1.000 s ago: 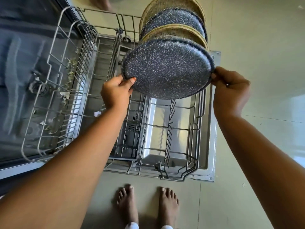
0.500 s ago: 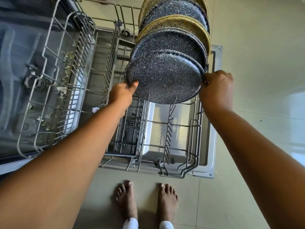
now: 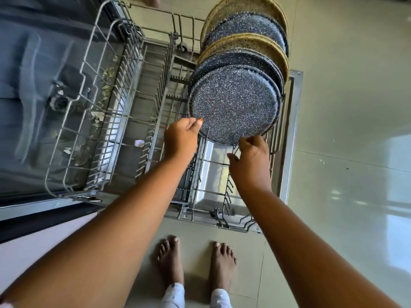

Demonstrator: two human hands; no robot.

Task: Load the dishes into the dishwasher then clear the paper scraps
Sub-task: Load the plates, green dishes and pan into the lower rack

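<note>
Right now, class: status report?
Left hand pinches front plate's rim. Right hand at lower edge, grip unclear. Plate upright, lower rack. Paper scraps, upper rack.
</note>
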